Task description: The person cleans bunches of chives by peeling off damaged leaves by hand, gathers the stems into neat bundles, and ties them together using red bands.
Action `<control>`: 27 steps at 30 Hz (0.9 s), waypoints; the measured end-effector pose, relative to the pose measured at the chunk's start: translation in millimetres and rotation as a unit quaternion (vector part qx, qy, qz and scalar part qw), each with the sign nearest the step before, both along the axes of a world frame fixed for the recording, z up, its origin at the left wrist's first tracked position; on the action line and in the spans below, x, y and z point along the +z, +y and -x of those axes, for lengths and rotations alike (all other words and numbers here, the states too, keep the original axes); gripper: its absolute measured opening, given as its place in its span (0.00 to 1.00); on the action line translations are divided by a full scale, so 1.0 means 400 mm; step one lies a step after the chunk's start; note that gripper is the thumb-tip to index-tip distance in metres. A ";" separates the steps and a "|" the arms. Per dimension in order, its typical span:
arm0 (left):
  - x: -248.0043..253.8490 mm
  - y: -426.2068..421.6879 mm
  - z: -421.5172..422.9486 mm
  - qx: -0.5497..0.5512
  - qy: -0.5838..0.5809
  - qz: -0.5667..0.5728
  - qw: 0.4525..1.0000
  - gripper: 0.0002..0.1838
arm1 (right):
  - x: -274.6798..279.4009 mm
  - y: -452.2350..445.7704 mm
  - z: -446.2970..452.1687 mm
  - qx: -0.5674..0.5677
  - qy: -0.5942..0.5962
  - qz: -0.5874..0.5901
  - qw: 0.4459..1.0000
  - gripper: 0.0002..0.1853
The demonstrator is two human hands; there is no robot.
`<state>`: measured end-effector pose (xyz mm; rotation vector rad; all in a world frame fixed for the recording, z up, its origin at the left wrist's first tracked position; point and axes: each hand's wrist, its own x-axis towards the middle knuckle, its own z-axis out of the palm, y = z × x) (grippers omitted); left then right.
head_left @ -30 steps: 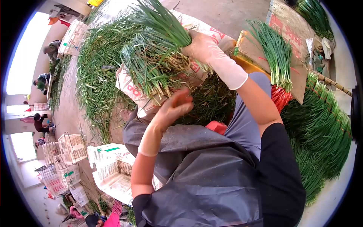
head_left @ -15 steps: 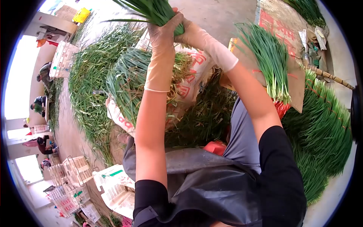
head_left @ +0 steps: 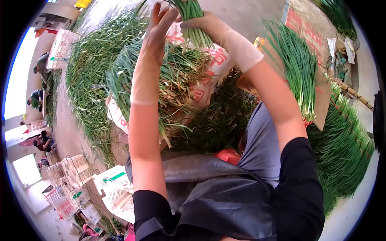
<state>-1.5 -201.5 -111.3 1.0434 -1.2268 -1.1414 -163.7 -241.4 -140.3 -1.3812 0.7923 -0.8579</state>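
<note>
At the top of the head view my gloved right hand (head_left: 211,29) grips a bunch of green chives (head_left: 192,14), its pale cut ends hanging downward. My left hand (head_left: 157,34), also gloved, is just left of the bunch with its fingers stretched apart and nothing held in it. Beneath both hands lies a heap of loose chives (head_left: 181,76) with brownish, untrimmed ends, resting on a white sack with red print (head_left: 219,58). To the right, a neat bundle of chives (head_left: 299,68) lies on a cardboard sheet (head_left: 321,102), with red ties near its ends.
Tied chives (head_left: 341,148) are stacked along the right side. Loose green leaves (head_left: 90,72) cover the floor at left. White plastic crates (head_left: 72,170) stand at lower left, another crate (head_left: 62,48) farther up. Several people work along the left wall. A bamboo pole (head_left: 354,93) lies at right.
My left hand has come off the chives, moved left and opened. The bunch, now in my right hand alone, has shifted slightly right and turned with its cut ends downward.
</note>
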 end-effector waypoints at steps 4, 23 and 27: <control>0.025 0.258 0.020 0.002 0.116 -0.165 0.979 0.34 | 0.086 0.192 -0.013 0.060 -0.132 -0.129 0.981 0.21; 0.050 1.170 0.045 0.159 0.173 -0.338 0.911 0.13 | 0.029 0.564 0.079 -0.150 0.060 0.004 0.987 0.22; 0.032 1.226 0.042 0.190 0.089 -0.361 0.909 0.10 | 0.116 0.717 0.066 -0.192 0.034 0.257 0.947 0.21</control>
